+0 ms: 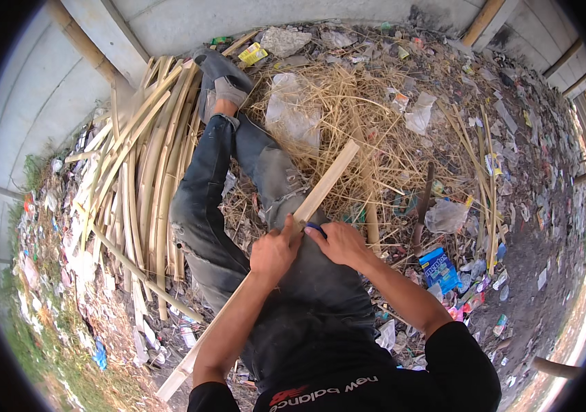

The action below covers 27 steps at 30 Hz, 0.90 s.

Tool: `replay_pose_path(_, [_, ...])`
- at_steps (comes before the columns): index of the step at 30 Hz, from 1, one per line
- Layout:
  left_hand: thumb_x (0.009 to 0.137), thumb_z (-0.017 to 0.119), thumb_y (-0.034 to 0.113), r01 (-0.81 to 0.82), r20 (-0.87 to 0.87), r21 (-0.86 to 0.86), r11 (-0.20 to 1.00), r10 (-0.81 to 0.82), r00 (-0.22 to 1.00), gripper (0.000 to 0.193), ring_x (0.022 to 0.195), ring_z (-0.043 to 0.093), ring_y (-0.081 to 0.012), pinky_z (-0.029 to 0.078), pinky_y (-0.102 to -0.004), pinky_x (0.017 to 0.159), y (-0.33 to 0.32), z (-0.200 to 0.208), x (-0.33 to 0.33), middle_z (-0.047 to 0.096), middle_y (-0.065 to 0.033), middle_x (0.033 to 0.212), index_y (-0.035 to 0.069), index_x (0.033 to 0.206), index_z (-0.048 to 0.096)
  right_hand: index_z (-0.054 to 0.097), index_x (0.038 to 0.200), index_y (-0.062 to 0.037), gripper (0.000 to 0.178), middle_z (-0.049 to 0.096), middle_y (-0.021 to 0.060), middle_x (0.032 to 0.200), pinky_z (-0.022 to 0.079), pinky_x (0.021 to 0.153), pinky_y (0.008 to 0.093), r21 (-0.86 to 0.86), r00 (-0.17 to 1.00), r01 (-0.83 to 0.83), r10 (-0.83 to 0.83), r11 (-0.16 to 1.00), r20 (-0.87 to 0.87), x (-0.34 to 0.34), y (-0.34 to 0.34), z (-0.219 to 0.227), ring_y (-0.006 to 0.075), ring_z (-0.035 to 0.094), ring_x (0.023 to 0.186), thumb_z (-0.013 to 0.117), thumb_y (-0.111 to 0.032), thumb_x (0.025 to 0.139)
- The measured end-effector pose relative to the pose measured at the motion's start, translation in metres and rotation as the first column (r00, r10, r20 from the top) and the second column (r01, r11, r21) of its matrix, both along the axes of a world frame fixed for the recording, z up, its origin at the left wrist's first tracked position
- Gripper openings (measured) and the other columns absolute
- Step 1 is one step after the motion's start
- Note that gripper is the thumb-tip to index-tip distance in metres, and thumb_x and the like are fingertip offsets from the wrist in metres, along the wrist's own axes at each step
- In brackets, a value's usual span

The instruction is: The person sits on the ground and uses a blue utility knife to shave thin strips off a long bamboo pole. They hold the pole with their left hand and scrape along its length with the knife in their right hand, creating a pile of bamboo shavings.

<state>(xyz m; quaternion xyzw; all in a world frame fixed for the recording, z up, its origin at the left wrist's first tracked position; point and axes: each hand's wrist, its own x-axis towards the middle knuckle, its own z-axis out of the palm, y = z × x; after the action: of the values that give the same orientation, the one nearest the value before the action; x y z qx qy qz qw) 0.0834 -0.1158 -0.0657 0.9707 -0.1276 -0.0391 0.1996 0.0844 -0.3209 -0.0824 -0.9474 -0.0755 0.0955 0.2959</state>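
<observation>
A long split bamboo strip (327, 182) lies slantwise across my lap, from the lower left up to beyond my knees. My left hand (276, 253) is closed around its middle, over my thighs. Just to the right, my right hand (342, 245) grips a small tool with a blue handle (317, 229) held against the strip. Its working end is hidden by the fingers and strip, so its exact kind cannot be made out. Both hands are nearly touching. My outstretched legs (200, 199) wear dark, torn trousers.
Several bamboo strips (143, 185) are piled left of my legs. Straw-like shavings (348, 103) cover the ground ahead. A dark long-bladed tool (423, 206) lies to the right, near a blue packet (440, 269). Litter surrounds me; a pale wall (197, 24) stands behind.
</observation>
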Motion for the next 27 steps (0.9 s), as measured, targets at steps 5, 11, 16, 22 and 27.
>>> replay_pose_path(5, [0.096,0.073,0.038,0.001,-0.011,-0.039,0.999,-0.002,1.000,0.057,0.072,0.073,-0.0427,0.059,-0.0530,0.066,0.019,0.005,-0.016,0.073,-0.0211,0.083,0.010,0.144,0.062,0.073,0.078,0.0004,0.065,0.070,0.0275,0.075,0.054,0.070,0.0569,0.000,0.999,-0.052,0.052,0.999,0.000,-0.006,0.008,0.007,0.0482,0.070,0.075,0.054,-0.056,0.105])
replay_pose_path(11, [0.095,0.075,0.036,-0.022,-0.077,0.027,0.999,0.024,0.997,0.060,0.072,0.073,-0.0419,0.059,-0.0521,0.065,0.048,0.022,-0.058,0.073,-0.0194,0.084,0.008,0.146,0.060,0.072,0.079,-0.0016,0.065,0.070,0.0255,0.075,0.054,0.068,0.0563,0.020,1.000,0.024,-0.024,1.000,-0.018,-0.001,0.005,-0.010,0.0473,0.070,0.075,0.053,-0.059,0.105])
replay_pose_path(16, [0.094,0.076,0.035,-0.035,-0.020,0.038,0.999,0.036,0.999,0.061,0.068,0.072,-0.0391,0.058,-0.0513,0.060,0.073,0.029,-0.086,0.071,-0.0180,0.081,0.007,0.145,0.059,0.070,0.079,-0.0013,0.068,0.071,0.0260,0.078,0.054,0.071,0.0569,-0.019,0.999,-0.025,0.024,1.000,-0.024,-0.005,0.016,0.004,0.0487,0.070,0.079,0.052,-0.062,0.104])
replay_pose_path(22, [0.093,0.079,0.030,-0.017,-0.043,0.090,0.996,0.021,0.999,0.061,0.064,0.071,-0.0386,0.057,-0.0493,0.058,0.102,0.057,-0.127,0.070,-0.0159,0.076,0.005,0.145,0.059,0.072,0.084,0.0008,0.069,0.070,0.0281,0.077,0.054,0.072,0.0574,0.008,0.992,0.122,-0.122,0.992,0.020,0.004,0.002,-0.012,0.0493,0.069,0.078,0.049,-0.061,0.106])
replay_pose_path(27, [0.091,0.081,0.030,-0.041,-0.192,-0.099,0.994,0.021,0.981,0.058,0.065,0.074,-0.0370,0.056,-0.0482,0.057,0.162,0.077,-0.180,0.071,-0.0188,0.072,0.001,0.139,0.064,0.069,0.081,0.0072,0.071,0.068,0.0282,0.075,0.051,0.072,0.0557,-0.004,0.794,0.584,-0.573,0.812,-0.203,0.056,-0.121,-0.060,0.0460,0.069,0.077,0.045,-0.054,0.110])
